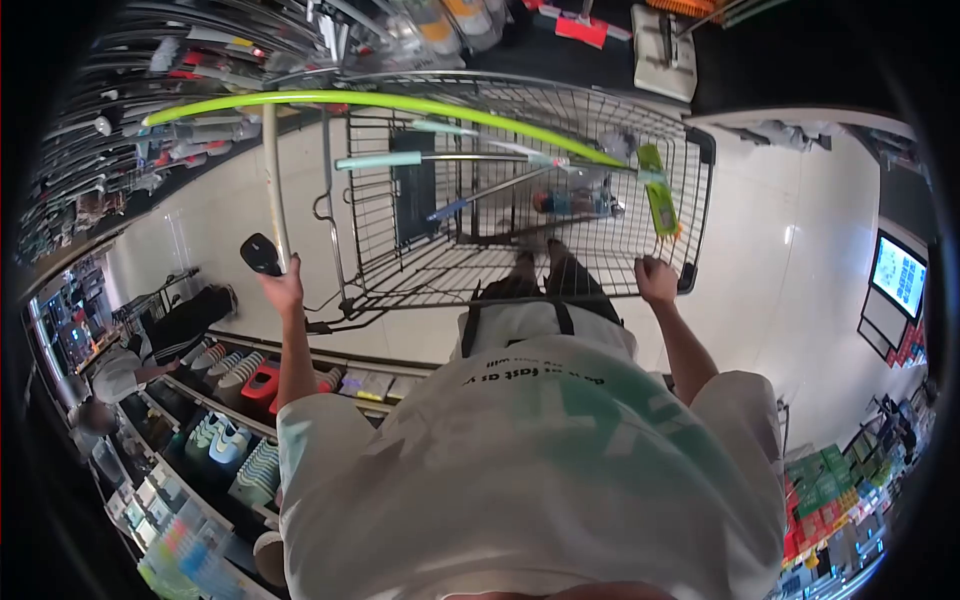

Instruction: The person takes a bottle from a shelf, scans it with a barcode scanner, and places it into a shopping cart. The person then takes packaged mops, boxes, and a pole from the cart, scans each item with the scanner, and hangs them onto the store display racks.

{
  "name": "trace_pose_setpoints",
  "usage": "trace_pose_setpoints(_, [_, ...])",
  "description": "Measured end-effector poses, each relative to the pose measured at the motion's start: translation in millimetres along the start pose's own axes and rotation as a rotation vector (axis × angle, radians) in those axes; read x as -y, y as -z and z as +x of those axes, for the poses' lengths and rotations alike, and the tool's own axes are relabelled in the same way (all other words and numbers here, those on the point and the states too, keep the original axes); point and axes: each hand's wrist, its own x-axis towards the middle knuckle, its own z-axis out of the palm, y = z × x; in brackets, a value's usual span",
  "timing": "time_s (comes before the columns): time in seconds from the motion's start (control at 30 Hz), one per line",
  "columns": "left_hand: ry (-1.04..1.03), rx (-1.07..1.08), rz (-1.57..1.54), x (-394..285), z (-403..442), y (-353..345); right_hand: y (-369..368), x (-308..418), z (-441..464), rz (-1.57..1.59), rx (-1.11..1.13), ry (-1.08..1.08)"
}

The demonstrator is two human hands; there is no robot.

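Glossy pale floor all around you, store aisle style, with light bouncing off it. Up and to the left there's a packed rack of long-handled stuff, and down on the left a shelf with rows of striped items plus a red piece. Over on the right you've got a lit screen, with green and red boxes stacked lower down. Another person is off at the far left, near the shelf.

Your wire cart sits sideways in front of you, right by your feet. Left hand is closed on the near end of the pale handle bar, just beside a black piece. Right hand is curled around the basket's near rim, close to the corner.

The lime green pole lies across the handle bar and the basket, and a green head is at the basket's right end. A teal-handled pole, a blue handle and some bottle-like item are in there too, too blurry to call.
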Motion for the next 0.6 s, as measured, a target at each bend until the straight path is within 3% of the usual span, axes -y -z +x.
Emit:
trace_pose_setpoints(0.1, [-0.070, 0.032, -0.136, 16.2, 2.0, -2.2, 2.2, -1.6, 5.7, -0.018, 0.026, 0.008])
trace_pose_setpoints(0.2, [0.049, -0.049, 0.076, -2.8, -9.7, 0.1, 6.3, -1.8, 14.6, -0.019, 0.046, 0.004])
trace_pose_setpoints(0.33, [0.043, -0.035, -0.105, -8.9, -19.4, 0.8, 14.9, 0.7, 31.4, -0.015, 0.081, 0.002])
trace_pose_setpoints(0.43, [0.140, 0.001, -0.013, -8.7, -23.6, 1.8, 16.8, -0.8, 43.5, -0.004, 0.093, 0.022])
trace_pose_setpoints(0.6, [0.053, -0.091, -0.091, -7.0, -26.4, -2.4, 17.7, 0.0, 56.5, -0.023, 0.098, 0.041])
